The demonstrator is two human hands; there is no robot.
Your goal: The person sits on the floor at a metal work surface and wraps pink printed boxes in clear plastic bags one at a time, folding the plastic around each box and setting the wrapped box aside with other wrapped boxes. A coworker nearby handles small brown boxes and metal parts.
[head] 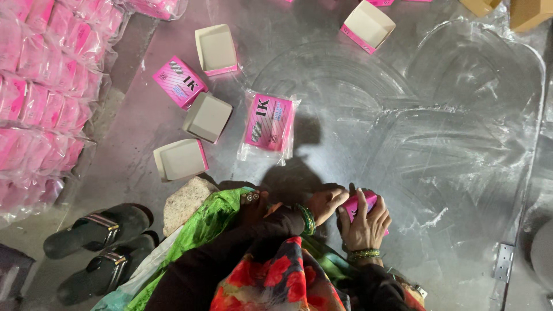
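Observation:
My right hand (365, 221) is wrapped around a small pink box (358, 203), held just above the grey metal floor (438, 144). My left hand (326, 201) reaches in from the left, and its fingers touch the same box at its left end. Most of the box is hidden by my fingers. Both wrists carry green bangles. A sealed pink packet in clear plastic (269, 123) lies on the floor a little beyond my hands.
Several open, empty box trays (215, 48) (207, 117) (181, 159) (368, 25) and a closed pink box (179, 81) lie scattered ahead and to the left. Stacks of wrapped pink packets (40, 98) fill the left edge. A stone (185, 202) and black sandals (97, 230) sit lower left.

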